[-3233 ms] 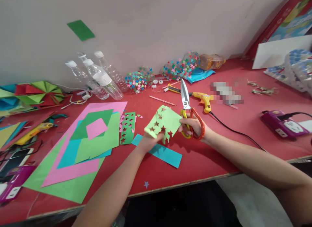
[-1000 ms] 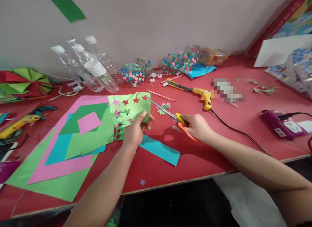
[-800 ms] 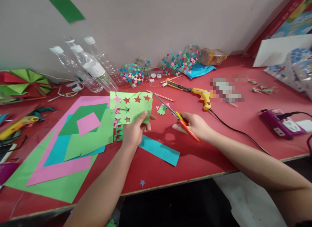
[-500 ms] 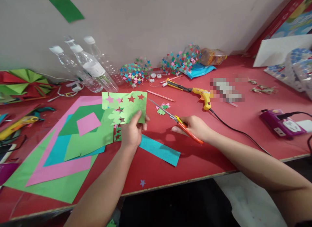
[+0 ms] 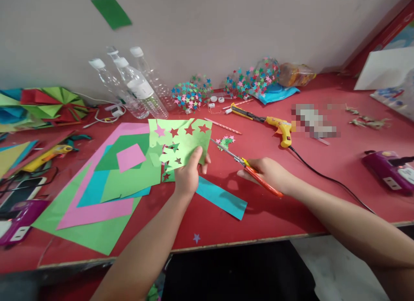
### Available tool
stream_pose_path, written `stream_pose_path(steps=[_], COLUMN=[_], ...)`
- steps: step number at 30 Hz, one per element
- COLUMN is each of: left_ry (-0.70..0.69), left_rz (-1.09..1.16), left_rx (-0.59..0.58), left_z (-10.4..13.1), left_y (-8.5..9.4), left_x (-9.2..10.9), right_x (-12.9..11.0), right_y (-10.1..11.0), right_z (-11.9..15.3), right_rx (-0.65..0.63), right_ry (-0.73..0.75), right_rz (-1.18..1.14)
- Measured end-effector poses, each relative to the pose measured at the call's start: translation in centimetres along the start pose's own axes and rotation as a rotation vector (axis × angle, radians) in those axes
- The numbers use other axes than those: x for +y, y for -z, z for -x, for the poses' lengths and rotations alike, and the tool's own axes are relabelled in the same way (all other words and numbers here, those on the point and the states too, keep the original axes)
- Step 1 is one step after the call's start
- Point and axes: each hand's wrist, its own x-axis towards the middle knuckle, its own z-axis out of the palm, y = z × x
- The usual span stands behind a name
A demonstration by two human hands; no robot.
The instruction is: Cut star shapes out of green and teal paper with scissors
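My left hand [image 5: 189, 174] grips a light green sheet of paper [image 5: 190, 141] by its lower right part, thumb on top. Star-shaped holes run along the sheet's upper edge and left side. My right hand [image 5: 268, 176] is closed round the red and yellow handles of a pair of scissors [image 5: 239, 161]. The blades point up and left, their tip close to the sheet's right edge; whether they touch it I cannot tell. Small cut paper stars [image 5: 225, 142] in pink and green lie in a little pile behind the blades. Below the sheet lies a blue paper strip [image 5: 223, 198].
Layered coloured papers [image 5: 97, 227] cover the table's left. A yellow glue gun [image 5: 281, 128] with a black cord lies behind my right hand. Clear plastic bottles [image 5: 142, 89] and star-covered balls [image 5: 187, 97] stand along the wall. Purple power strips [image 5: 390, 171] sit at both sides.
The whole view has shifted, so things appear farther right. Both hands keep their hold on the sheet and scissors, with little movement relative to the table.
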Motion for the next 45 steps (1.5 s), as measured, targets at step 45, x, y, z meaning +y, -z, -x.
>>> stream_pose_path(steps=[45], left_ry=[0.106], left_rz=[0.007], left_rx=[0.04], left_z=[0.14], left_y=[-0.01], left_x=[0.28], right_x=[-0.09], right_y=[0.03], right_z=[0.52], right_rx=[-0.19], right_ry=[0.022], right_rz=[-0.312])
